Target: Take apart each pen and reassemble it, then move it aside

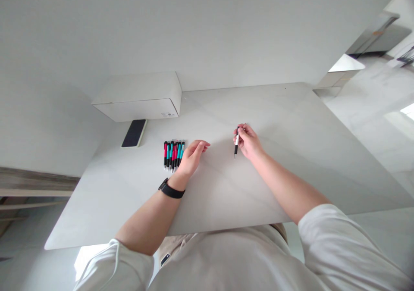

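Observation:
My right hand (pixel 247 141) is closed on a pen (pixel 237 141) with a white barrel and a black grip. The pen is held almost upright in view, its tip pointing down toward me. My left hand (pixel 193 155) holds nothing that I can see; its fingers stretch to the right, with the thumb over them. Just left of that hand, several red and teal pens (pixel 171 155) with black ends lie side by side in a row on the table. The hand partly covers the right end of this row.
A long white box (pixel 139 109) stands at the back left of the white table (pixel 226 196), against the wall. In front of it lies a phone (pixel 134 133) with a dark screen. A black wristband (pixel 171 189) is on my left wrist.

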### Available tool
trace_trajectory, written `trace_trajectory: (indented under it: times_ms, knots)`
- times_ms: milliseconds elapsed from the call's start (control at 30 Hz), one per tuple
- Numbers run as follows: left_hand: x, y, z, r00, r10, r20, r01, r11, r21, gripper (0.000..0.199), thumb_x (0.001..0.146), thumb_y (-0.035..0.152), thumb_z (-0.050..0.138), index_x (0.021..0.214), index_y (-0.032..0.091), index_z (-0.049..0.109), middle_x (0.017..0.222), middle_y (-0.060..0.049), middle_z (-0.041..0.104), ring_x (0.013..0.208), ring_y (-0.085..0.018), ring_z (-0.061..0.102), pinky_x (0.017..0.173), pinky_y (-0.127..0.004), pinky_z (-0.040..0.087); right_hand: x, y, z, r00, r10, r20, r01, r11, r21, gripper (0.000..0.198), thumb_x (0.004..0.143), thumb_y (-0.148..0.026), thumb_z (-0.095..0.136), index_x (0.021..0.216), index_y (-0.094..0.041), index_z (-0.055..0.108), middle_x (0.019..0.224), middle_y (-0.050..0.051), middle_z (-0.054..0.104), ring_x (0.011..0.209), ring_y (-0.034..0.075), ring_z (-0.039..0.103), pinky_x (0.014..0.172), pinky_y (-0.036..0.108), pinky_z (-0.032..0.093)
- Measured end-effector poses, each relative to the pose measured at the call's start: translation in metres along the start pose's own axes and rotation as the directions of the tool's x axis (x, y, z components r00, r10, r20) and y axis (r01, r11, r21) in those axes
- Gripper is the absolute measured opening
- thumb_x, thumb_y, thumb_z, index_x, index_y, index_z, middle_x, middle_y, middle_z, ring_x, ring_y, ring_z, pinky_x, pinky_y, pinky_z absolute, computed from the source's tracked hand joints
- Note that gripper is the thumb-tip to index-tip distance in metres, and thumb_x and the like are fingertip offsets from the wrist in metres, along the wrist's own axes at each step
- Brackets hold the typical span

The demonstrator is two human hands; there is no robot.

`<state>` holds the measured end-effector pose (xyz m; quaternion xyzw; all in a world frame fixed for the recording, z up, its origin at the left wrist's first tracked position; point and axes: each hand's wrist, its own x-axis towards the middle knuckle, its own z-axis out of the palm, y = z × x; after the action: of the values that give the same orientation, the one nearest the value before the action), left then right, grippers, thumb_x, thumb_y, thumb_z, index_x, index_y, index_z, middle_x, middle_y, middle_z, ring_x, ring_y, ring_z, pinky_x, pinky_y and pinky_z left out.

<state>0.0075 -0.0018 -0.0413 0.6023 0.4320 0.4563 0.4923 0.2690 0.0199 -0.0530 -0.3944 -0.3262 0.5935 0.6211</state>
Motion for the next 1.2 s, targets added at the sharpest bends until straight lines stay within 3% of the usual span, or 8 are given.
trace_trajectory:
  times_ms: [367,533,733,867,1000,1100,1200]
  knots:
    - [-0.001,-0.001,0.0,1.0,0.008,-0.006,-0.008,1.0,0.018,0.041,0.101,0.057,0.056,0.101,0.021,0.078,0.106,-0.009,0.073,0.097,-0.021,0.068,0.093,-0.036,0.055,-0.003,-0.004,0.001,1.0,-0.008,-0.013,0.008,1.0,-0.024,0.04,0.079,-0.049,0.085,0.105,-0.031,0.061,0.089,-0.003,0.068,0.066,0.012,0.062,0.057,0.026,0.052]
    - [-0.001,0.0,0.0,1.0,0.018,0.005,-0.018,1.0,0.025,0.04,0.101,0.055,0.056,0.102,0.022,0.078,0.105,-0.008,0.073,0.097,-0.021,0.067,0.093,-0.036,0.055,0.005,-0.014,-0.006,0.997,-0.07,-0.04,0.068,0.997,-0.033,0.039,0.08,-0.05,0.085,0.104,-0.031,0.061,0.088,-0.003,0.068,0.065,0.012,0.062,0.057,0.026,0.052]
    - [-0.001,0.001,0.002,1.0,0.023,0.002,-0.023,0.999,0.039,0.038,0.101,0.055,0.057,0.099,0.022,0.078,0.103,-0.008,0.074,0.097,-0.022,0.067,0.091,-0.035,0.055,0.03,-0.048,-0.043,0.957,-0.242,-0.159,0.212,0.959,-0.187,0.042,0.081,-0.06,0.079,0.105,-0.031,0.059,0.09,-0.001,0.069,0.063,0.015,0.061,0.056,0.029,0.052]
    - [-0.001,-0.002,0.001,0.999,0.034,0.02,-0.035,0.998,0.046,0.038,0.101,0.054,0.057,0.1,0.022,0.078,0.103,-0.008,0.074,0.098,-0.022,0.067,0.091,-0.035,0.055,0.044,-0.06,-0.077,0.913,-0.326,-0.245,0.226,0.905,-0.36,0.044,0.085,-0.062,0.072,0.112,-0.03,0.059,0.095,0.001,0.072,0.062,0.014,0.061,0.055,0.028,0.05]
    - [0.0,-0.005,0.0,0.999,0.042,0.02,-0.043,0.997,0.059,0.038,0.101,0.055,0.057,0.103,0.022,0.077,0.104,-0.008,0.074,0.099,-0.022,0.068,0.092,-0.035,0.055,0.048,-0.056,-0.097,0.926,-0.286,-0.247,0.054,0.748,-0.662,0.042,0.09,-0.056,0.066,0.12,-0.028,0.059,0.097,0.003,0.076,0.06,0.016,0.064,0.056,0.03,0.05]
    - [-0.001,-0.006,0.001,1.0,0.02,0.021,-0.021,0.999,0.048,0.039,0.1,0.056,0.058,0.103,0.022,0.077,0.105,-0.009,0.076,0.099,-0.023,0.069,0.092,-0.036,0.055,0.044,-0.05,-0.097,0.95,-0.257,-0.179,-0.028,0.498,-0.866,0.03,0.093,-0.048,0.063,0.111,-0.025,0.067,0.094,0.005,0.078,0.066,0.019,0.067,0.066,0.033,0.053]
    - [-0.001,-0.007,0.002,0.999,0.005,0.036,-0.007,0.999,0.038,0.04,0.099,0.058,0.06,0.103,0.022,0.077,0.105,-0.009,0.076,0.1,-0.024,0.069,0.093,-0.036,0.055,0.041,-0.047,-0.091,0.944,-0.321,-0.071,0.012,0.249,-0.968,0.023,0.094,-0.043,0.063,0.104,-0.025,0.073,0.098,0.006,0.079,0.083,0.022,0.07,0.081,0.035,0.052]
